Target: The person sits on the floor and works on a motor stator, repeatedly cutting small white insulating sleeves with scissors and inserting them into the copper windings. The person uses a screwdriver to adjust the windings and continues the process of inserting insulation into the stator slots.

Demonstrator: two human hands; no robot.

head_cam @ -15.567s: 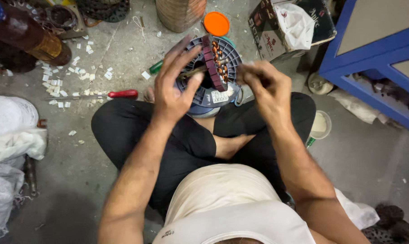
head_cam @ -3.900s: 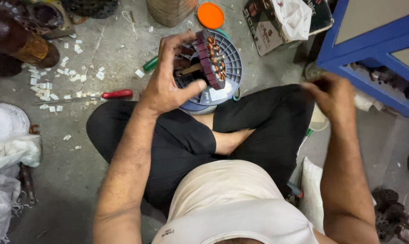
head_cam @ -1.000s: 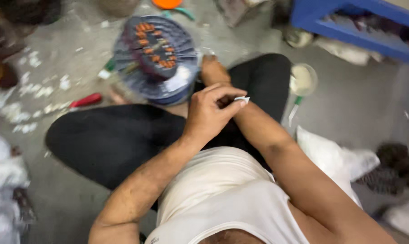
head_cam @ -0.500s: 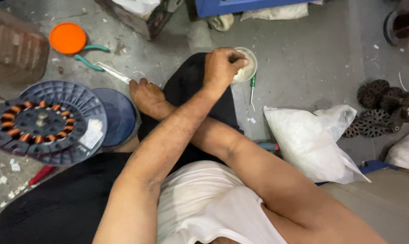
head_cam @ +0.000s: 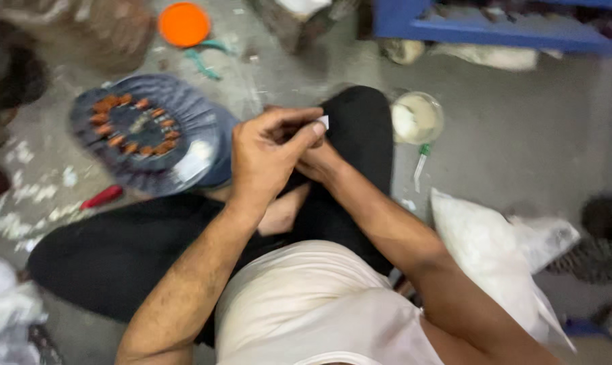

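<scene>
I sit cross-legged on a grey floor. My left hand (head_cam: 268,152) and my right hand (head_cam: 312,159) meet over my right knee, fingers pinched together on a small white slip (head_cam: 323,122) of paper. My left hand covers most of my right hand. A round motor stator (head_cam: 147,132) with copper-coloured coils lies flat on a blue disc to the left of my hands, untouched. The picture is blurred by motion.
A small round bowl of pale paste (head_cam: 416,118) and a green-handled tool (head_cam: 421,162) sit right of my knee. A red-handled screwdriver (head_cam: 102,197), white scraps, an orange lid (head_cam: 183,24), a white bag (head_cam: 495,250) and a blue shelf frame (head_cam: 495,30) surround me.
My left hand drew back from the bowl at the right to above my knee, and both hands now pinch a white slip. The camera view swung, so the stator sits nearer the middle.
</scene>
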